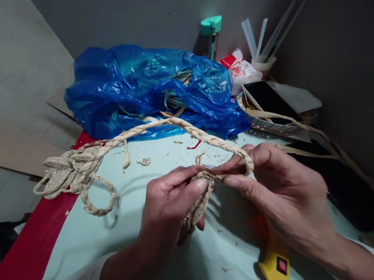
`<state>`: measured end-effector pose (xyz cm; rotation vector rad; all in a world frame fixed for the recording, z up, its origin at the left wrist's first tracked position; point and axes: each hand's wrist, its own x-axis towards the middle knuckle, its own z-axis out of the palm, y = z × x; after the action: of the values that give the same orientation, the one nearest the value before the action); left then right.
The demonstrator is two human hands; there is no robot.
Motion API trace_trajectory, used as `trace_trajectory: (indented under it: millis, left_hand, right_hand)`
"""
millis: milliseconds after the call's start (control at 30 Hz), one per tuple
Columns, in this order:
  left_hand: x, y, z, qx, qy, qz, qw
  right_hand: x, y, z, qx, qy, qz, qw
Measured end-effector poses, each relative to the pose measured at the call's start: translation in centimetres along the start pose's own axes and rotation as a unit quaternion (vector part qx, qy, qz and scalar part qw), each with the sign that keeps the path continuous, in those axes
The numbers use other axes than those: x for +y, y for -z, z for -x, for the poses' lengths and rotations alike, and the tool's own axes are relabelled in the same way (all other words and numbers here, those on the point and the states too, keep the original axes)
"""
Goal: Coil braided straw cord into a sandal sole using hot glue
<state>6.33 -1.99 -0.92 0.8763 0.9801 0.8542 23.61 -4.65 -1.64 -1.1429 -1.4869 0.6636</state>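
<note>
Pretty dim shot, but the braid [208,138] is easy to read – pale tan, dry and straw-like, flat strips plaited into a knobbly rope with frayed bits poking out. It sits over a desk [81,237] covered in smooth mint-green sheet with a red strip along the left edge. One end lies in a loose, tangled pile at the left of the desk, then it arcs up and across in front of a crinkly, shiny blue bag [150,89] and comes down into the hands.

The left hand [169,204] is closed, thumb and fingers pinching the braid, with a stretch of it running down under the palm. The right hand [280,191] is closed too, fingers curled round a tight bend of the same braid – the two hands nearly touch at the fingertips.

A yellow tool [275,263] with a red switch lies on the desk under the right wrist. Behind, a dark glossy phone [267,99] and a cup [263,64] of pale sticks.
</note>
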Motion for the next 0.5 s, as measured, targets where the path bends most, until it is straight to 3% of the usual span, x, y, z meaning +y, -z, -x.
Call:
trace_trajectory:
  millis: [333, 500]
  left_hand:
    - [-0.2, -0.1, -0.5, 0.022, 0.001, 0.012, 1.000]
    - [-0.5, 0.2, -0.5, 0.009, 0.021, 0.022, 0.999]
  right_hand:
    - [0.6, -1.0, 1.0, 0.018, 0.005, 0.003, 1.000]
    - [0.5, -0.8, 1.2, 0.018, -0.035, 0.005, 0.999]
